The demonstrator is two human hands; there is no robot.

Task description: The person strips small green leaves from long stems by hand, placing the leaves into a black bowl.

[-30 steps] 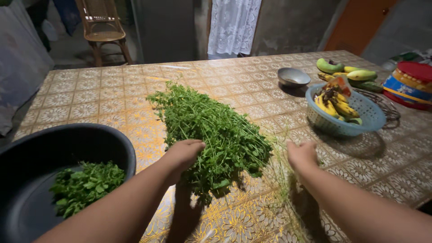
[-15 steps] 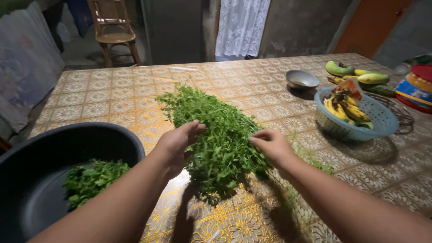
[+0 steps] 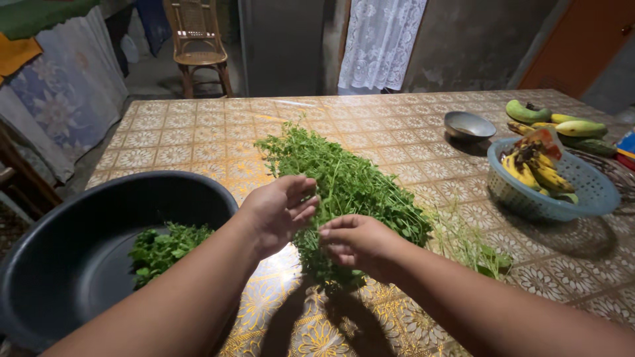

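Hands have come together over the herb pile (image 3: 344, 182): right hand (image 3: 354, 239) now pinches a sprig, left hand (image 3: 281, 208) keeps fingers loosely spread beside it

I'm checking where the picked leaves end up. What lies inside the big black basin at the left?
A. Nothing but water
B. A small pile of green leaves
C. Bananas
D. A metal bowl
B: the basin holds a small pile of green leaves; the bananas sit in the blue basket, and the metal bowl stands on the table.
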